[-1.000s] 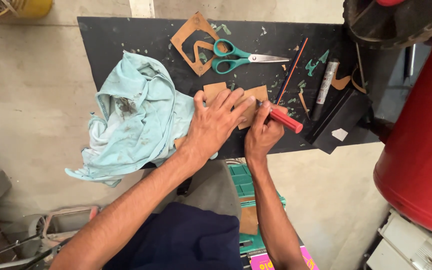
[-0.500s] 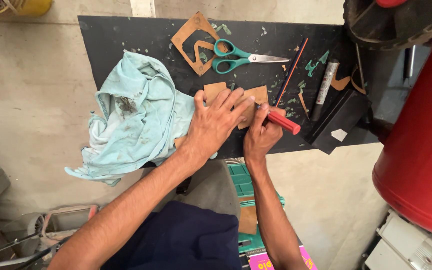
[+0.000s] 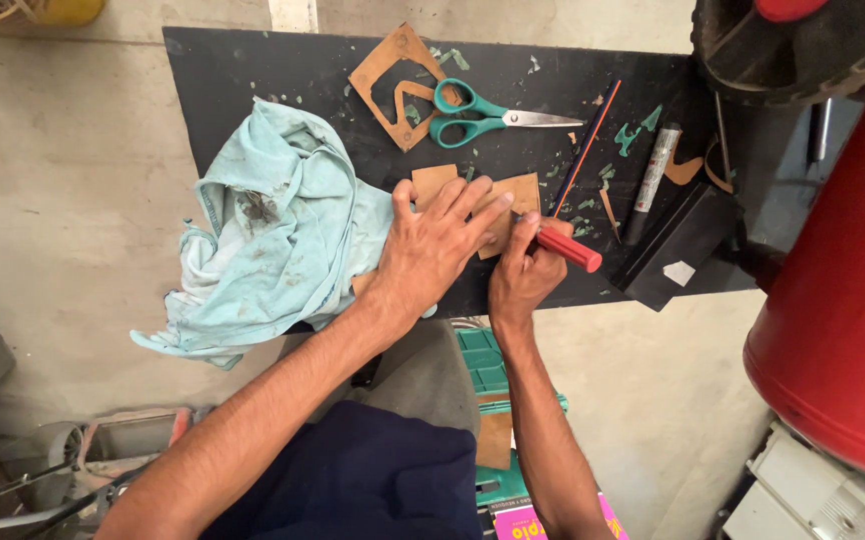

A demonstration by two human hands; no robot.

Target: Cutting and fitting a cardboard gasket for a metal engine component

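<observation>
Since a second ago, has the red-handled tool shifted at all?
No. The red-handled tool in the right hand sits at the same spot relative to the scissors and the black board's edge.

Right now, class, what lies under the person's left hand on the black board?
A flat brown cardboard piece lies under the left hand, its edges showing past the fingers. The hand hides its middle. Its wrist side rests by the blue cloth.

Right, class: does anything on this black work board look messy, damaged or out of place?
Yes. Small green scraps lie scattered over the black board, and the stained blue cloth hangs crumpled off its left edge. A brown sheet has pieces cut out.
</observation>
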